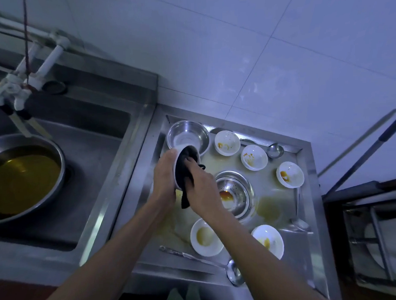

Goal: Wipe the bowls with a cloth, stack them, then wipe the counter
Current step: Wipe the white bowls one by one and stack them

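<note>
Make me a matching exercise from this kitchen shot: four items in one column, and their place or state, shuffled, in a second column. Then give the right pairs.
Column 1
1. dark cloth
2. big pan
3. steel strainer bowl
4. ladle

Column 2
A. sits in the sink, holding yellowish liquid
B. lies along the counter's near edge, scoop to the right
C. pushed by the right hand into the white bowl that the left hand holds
D. stands mid-counter among the soiled white bowls, reddish residue inside

Pairs: 1-C, 2-A, 3-D, 4-B
</note>
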